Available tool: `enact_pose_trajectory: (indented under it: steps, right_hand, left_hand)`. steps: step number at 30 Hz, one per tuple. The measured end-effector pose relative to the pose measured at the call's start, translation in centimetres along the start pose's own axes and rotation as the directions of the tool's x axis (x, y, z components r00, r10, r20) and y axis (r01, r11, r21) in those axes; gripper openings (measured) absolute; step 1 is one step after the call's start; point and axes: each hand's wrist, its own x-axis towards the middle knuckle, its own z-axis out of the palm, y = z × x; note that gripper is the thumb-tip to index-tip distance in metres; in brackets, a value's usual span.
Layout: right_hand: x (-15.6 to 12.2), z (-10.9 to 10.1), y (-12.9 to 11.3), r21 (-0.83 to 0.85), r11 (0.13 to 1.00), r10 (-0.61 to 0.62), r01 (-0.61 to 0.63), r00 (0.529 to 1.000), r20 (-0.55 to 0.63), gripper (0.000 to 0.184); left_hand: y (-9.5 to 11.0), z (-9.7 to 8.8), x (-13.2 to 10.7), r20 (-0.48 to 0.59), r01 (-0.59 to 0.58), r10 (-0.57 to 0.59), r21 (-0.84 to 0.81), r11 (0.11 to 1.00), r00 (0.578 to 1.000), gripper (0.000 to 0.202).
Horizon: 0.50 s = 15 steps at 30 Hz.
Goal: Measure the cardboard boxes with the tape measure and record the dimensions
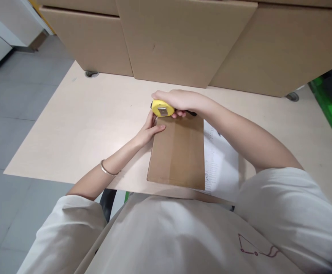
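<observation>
A yellow tape measure with a metal clip is gripped in my right hand, at the far end of a flat cardboard box. Whether any blade is pulled out, I cannot tell. My left hand holds the box at its far left corner, thumb on the top face and fingers down along the side, partly hidden by the tape measure. A strip of tape runs lengthwise over the box. The dark strap end by my right wrist is partly covered.
Printed paper sheets lie under and right of the box on the pale table. Large cardboard boxes form a wall along the table's back edge. Two cable holes sit near the back corners. Grey floor tiles show at left.
</observation>
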Motion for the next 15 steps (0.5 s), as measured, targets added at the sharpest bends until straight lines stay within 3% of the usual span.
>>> enact_pose_trajectory:
  steps: [4, 9, 15]
  right_hand:
    - [-3.1, -1.8, 1.3, 0.038, 0.999, 0.011, -0.011, 1.0, 0.0, 0.066]
    - [-8.8, -4.4, 4.5, -0.007, 0.997, 0.073, -0.074, 0.993, -0.088, 0.065]
    - [-13.1, -7.1, 9.4, 0.024, 0.978, 0.208, -0.206, 0.968, -0.138, 0.065]
  left_hand:
    - [-0.7, -0.2, 0.2, -0.029, -0.014, 0.015, 0.041, 0.999, 0.999, 0.115]
    - [-0.8, -0.8, 0.2, -0.009, -0.081, 0.083, 0.155, 0.985, 0.997, 0.106]
    - [-0.1, -0.2, -0.3, -0.038, 0.025, -0.021, 0.098, 0.995, 0.999, 0.1]
